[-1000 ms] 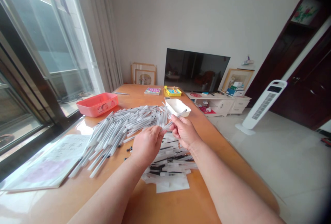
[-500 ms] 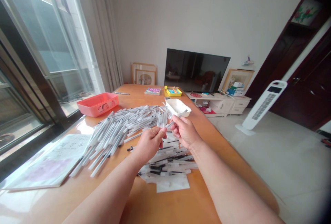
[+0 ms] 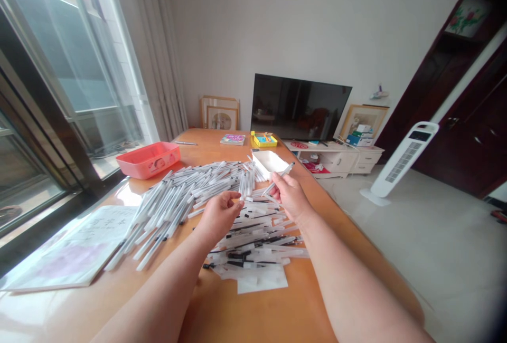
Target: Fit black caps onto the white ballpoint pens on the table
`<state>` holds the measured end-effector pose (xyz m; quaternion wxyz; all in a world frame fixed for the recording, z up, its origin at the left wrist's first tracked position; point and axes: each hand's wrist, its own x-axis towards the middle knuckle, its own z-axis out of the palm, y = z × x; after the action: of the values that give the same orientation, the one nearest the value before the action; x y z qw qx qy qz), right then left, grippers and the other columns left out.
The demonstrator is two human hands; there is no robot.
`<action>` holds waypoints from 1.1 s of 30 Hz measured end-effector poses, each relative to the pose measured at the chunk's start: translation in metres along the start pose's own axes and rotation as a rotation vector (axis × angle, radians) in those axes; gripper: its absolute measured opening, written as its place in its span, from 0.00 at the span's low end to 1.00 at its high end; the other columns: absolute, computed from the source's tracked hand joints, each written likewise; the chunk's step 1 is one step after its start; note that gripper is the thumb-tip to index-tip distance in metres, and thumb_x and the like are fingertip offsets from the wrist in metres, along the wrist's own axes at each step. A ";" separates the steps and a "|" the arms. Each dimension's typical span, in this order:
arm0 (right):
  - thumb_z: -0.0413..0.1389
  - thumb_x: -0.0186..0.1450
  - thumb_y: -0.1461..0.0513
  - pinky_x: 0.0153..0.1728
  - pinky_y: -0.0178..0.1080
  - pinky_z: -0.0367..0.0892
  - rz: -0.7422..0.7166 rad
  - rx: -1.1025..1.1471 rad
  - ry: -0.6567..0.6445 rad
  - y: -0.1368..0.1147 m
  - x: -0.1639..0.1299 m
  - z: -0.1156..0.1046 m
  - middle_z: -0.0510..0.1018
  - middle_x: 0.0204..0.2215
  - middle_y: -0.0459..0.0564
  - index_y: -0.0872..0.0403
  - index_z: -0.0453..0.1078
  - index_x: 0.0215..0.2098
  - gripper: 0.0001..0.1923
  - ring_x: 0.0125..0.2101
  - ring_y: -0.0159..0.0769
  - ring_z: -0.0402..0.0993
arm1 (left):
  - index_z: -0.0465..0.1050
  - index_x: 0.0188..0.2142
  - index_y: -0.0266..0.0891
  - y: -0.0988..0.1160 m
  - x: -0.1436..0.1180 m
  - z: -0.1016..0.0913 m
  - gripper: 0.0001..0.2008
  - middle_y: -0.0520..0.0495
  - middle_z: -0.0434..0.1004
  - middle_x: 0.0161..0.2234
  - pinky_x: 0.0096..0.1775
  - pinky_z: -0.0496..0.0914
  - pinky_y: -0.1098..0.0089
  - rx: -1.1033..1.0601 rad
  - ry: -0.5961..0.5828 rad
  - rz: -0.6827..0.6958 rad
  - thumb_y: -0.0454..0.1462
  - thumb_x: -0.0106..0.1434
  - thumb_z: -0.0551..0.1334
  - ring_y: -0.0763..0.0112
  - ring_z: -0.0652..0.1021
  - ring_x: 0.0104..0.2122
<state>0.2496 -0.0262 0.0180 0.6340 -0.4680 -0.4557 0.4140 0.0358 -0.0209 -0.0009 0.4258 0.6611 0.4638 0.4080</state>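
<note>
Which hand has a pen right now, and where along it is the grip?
The right hand holds one pen, grip near its lower end; the rest points up toward the white tray. The left hand looks empty, fingers curled above the pile.

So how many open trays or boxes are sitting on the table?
3: a pink tray on the window side, a white tray past the right hand, and a small yellow box at the far end. The pens could hide others.
</note>
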 end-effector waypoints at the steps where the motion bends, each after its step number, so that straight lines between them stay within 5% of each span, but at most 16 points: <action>1: 0.62 0.60 0.41 0.20 0.31 0.56 -0.018 -0.040 -0.009 0.000 -0.001 0.001 0.72 0.19 0.43 0.54 0.71 0.31 0.24 0.19 0.28 0.62 | 0.77 0.49 0.35 -0.001 0.000 0.000 0.28 0.53 0.73 0.23 0.25 0.61 0.72 -0.002 0.008 0.001 0.53 0.56 0.68 0.72 0.69 0.22; 7: 0.55 0.68 0.46 0.30 0.35 0.62 -0.148 -0.382 -0.210 -0.002 -0.011 0.007 0.76 0.25 0.45 0.53 0.72 0.28 0.22 0.27 0.33 0.68 | 0.78 0.47 0.36 0.009 -0.003 -0.001 0.24 0.46 0.80 0.32 0.33 0.68 0.70 -0.127 0.013 0.059 0.51 0.60 0.66 0.68 0.76 0.30; 16: 0.52 0.71 0.51 0.28 0.35 0.58 -0.245 -0.621 -0.505 -0.006 -0.030 0.025 0.74 0.23 0.43 0.51 0.71 0.31 0.16 0.26 0.34 0.68 | 0.76 0.54 0.38 0.028 -0.010 -0.009 0.23 0.44 0.80 0.42 0.45 0.69 0.67 -0.369 -0.007 0.138 0.49 0.66 0.64 0.67 0.75 0.39; 26: 0.46 0.74 0.44 0.35 0.36 0.64 -0.073 -0.481 -0.662 -0.015 -0.034 0.021 0.77 0.27 0.46 0.53 0.74 0.41 0.25 0.30 0.35 0.70 | 0.77 0.42 0.37 0.019 -0.001 -0.015 0.15 0.49 0.75 0.31 0.42 0.69 0.68 -0.613 0.033 0.086 0.44 0.61 0.69 0.71 0.74 0.33; 33: 0.49 0.73 0.45 0.37 0.36 0.63 -0.008 -0.408 -0.680 -0.017 -0.032 0.019 0.75 0.26 0.45 0.52 0.74 0.40 0.23 0.30 0.34 0.68 | 0.76 0.39 0.37 0.022 -0.002 -0.021 0.13 0.49 0.77 0.30 0.41 0.68 0.69 -0.626 -0.003 0.076 0.42 0.60 0.70 0.71 0.75 0.33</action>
<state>0.2253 -0.0566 0.0313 0.3426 -0.4187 -0.7145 0.4437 0.0210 -0.0231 0.0257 0.5938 0.5152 0.2901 0.5457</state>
